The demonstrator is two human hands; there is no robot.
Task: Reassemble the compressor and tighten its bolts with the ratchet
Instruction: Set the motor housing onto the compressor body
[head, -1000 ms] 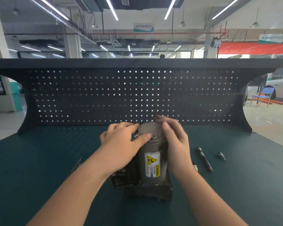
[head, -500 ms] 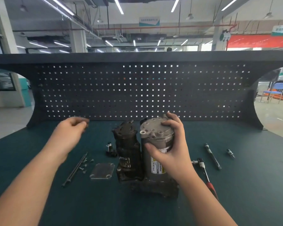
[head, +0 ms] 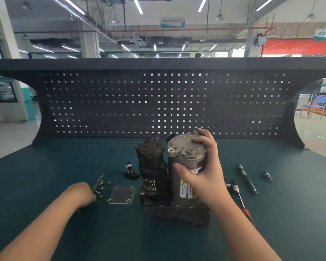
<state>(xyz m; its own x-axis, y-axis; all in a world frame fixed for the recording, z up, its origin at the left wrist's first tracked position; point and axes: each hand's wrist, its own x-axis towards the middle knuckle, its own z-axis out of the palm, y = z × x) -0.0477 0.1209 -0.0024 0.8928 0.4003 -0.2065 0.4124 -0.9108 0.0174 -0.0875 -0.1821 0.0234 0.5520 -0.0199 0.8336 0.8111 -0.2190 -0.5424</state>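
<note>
The compressor stands upright mid-bench: a grey cylinder [head: 184,162] with a yellow warning label, beside a dark block [head: 151,166]. My right hand [head: 203,170] grips the cylinder's top, thumb on its front and fingers over the end cap. My left hand [head: 82,193] is down on the bench over the long bolts [head: 98,182]; its fingers are hidden under the back of the hand. The red-handled ratchet [head: 237,194] lies to the right of the compressor, partly behind my right forearm.
Several small screws [head: 103,188] and a square metal cover plate [head: 121,194] lie left of the compressor. A small black fitting [head: 130,170] stands behind them. An extension bar [head: 247,178] and a small bit [head: 267,175] lie right. A pegboard [head: 158,102] closes the bench's back.
My left hand left the compressor's top, swung out to the left, then dropped onto the long bolts. My right hand slid round the cylinder's top and stayed there.
</note>
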